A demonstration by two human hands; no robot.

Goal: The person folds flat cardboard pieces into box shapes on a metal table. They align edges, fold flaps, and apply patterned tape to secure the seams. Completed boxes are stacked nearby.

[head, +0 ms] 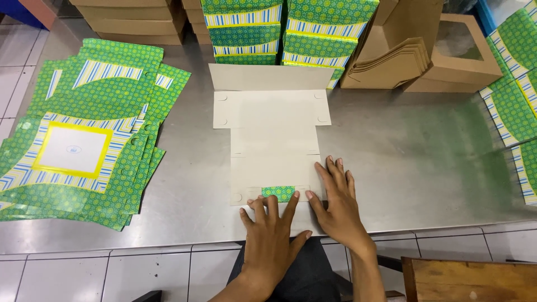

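Flat box blank (272, 142): lies printed side down on the steel worktop (403, 162), plain grey back up, in front of the person; its far flap stands up slightly along a crease, and its near edge reaches the table's near lip.
Green tab (278, 193): a small patterned flap folded over onto the grey back at the near edge, showing the printed face; it sits just beyond the left fingertips.
Left hand (272, 237): open and flat, fingers spread, pressing down on the blank's near edge, gripping nothing; the flat palm looks placed to hold the fold down.
Right hand (338, 204): also open, palm down, fingers laid along the blank's near right corner, touching the card and grasping nothing; it seems to pin that side so the sheet cannot slide.
Stack of flat blanks (89, 140): green patterned sheets with a yellow-framed window, fanned out on the left, well apart from the hands.
Folded green boxes (282, 31): piled at the far edge, behind the blank.
Brown window boxes (442, 53): far right, with folded brown card beside them.
More green sheets (517, 95): at the right edge.
Surface: brushed steel, reflective, set into a white-tiled counter front (112, 268).
Room: tiled floor at far left; wooden piece (470, 279) near right.
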